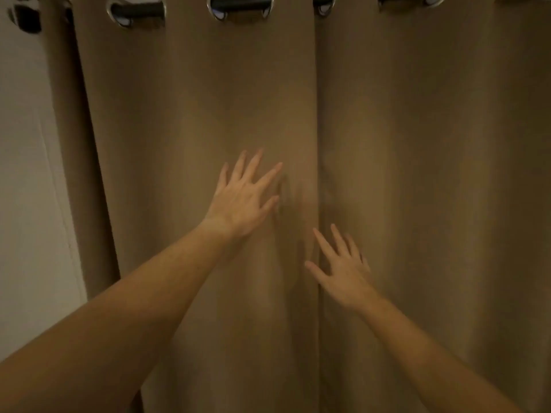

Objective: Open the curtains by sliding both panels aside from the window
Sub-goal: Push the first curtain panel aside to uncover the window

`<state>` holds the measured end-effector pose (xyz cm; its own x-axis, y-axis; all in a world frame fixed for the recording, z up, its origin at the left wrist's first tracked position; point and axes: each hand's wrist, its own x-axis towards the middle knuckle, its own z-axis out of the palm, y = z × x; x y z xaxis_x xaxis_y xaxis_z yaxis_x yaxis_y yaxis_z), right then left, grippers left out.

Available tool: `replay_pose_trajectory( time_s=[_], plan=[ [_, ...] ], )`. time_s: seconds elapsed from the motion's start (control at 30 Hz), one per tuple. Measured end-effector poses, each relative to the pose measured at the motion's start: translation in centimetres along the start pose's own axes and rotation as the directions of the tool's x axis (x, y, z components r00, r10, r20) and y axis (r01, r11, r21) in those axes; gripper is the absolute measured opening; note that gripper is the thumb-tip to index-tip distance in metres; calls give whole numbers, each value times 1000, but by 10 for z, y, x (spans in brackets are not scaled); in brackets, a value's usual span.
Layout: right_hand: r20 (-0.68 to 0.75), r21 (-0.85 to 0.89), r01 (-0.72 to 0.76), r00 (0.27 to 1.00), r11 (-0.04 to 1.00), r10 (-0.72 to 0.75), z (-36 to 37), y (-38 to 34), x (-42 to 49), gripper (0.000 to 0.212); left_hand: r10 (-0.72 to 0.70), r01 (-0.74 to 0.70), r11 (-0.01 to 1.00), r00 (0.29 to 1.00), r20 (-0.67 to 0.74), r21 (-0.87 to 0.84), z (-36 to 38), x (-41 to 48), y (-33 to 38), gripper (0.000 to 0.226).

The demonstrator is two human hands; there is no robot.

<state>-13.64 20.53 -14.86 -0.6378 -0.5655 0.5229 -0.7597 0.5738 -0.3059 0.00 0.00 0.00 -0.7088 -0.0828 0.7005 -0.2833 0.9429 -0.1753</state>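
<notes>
At the central seam, the left tan fabric curtain panel (208, 114) meets the right tan fabric curtain panel (432, 144), both hanging closed from the dark metal rod (241, 3). The left hand (241, 201) and right hand (343, 272) are spread, gripping nothing; contact is hard to judge through the blur. Best to gather each inner edge, then draw outward evenly so the silver eyelet rings (119, 13) glide.

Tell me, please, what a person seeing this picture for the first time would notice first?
Two bare hands reach toward closed tan curtains: the left hand higher, fingers spread on the left panel; the right hand lower, at the seam beside the right panel. Above, silver grommets hang on a dark rod.
</notes>
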Motion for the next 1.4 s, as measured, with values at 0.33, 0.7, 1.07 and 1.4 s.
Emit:
replay_pose_trajectory(
  time_s=[0.33,0.7,1.07,1.4],
  plan=[
    [-106,44,213,973,976,-207,67,27,74,82,133,-109,980,981,-144,165,52,81,19,73],
    [-94,30,347,935,937,-343,94,47,130,81,157,-69,933,961,-226,354,122,145,32,84],
    [-179,111,403,907,908,-381,127,46,157,82,102,17,894,966,-239,448,144,156,1,90],
    [-98,117,422,906,899,-412,145,13,173,90,74,55,861,970,-232,506,143,152,-33,95]
  ],
)
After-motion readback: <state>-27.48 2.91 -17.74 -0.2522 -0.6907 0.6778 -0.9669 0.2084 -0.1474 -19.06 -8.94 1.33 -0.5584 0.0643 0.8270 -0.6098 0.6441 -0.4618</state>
